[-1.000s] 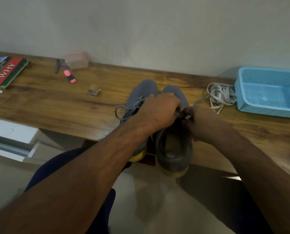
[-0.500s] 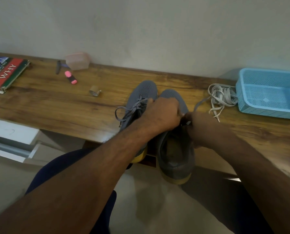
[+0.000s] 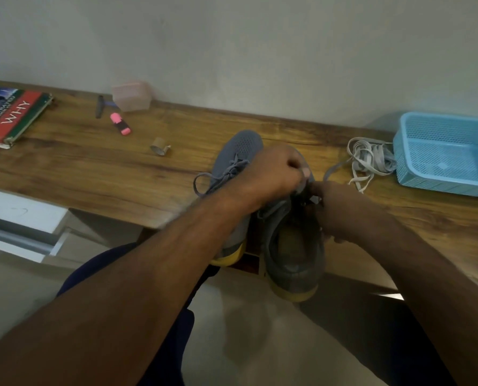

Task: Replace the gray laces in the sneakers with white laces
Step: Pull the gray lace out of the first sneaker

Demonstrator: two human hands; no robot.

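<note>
Two grey sneakers with yellow soles stand side by side at the front edge of the wooden desk (image 3: 93,168), heels hanging over it. The left sneaker (image 3: 240,151) still carries its grey lace (image 3: 221,176), tied in a loose bow. My left hand (image 3: 274,168) reaches across and grips the upper of the right sneaker (image 3: 293,254) near its eyelets. My right hand (image 3: 340,207) pinches a lace at that shoe's right side. A strand runs from there to the bundle of white laces (image 3: 371,160) on the desk. The eyelets are hidden by my hands.
A light blue plastic basket (image 3: 449,151) sits at the desk's right end, touching the lace bundle. To the left lie a small tape roll (image 3: 159,147), a pink highlighter (image 3: 120,123), a pen (image 3: 100,106), a pink box (image 3: 132,96) and a book (image 3: 12,115). A white drawer (image 3: 18,218) is open below left.
The right sneaker has slid a little nearer, over the desk edge. Both hands shifted slightly at its eyelets while keeping hold of the shoe and the lace.
</note>
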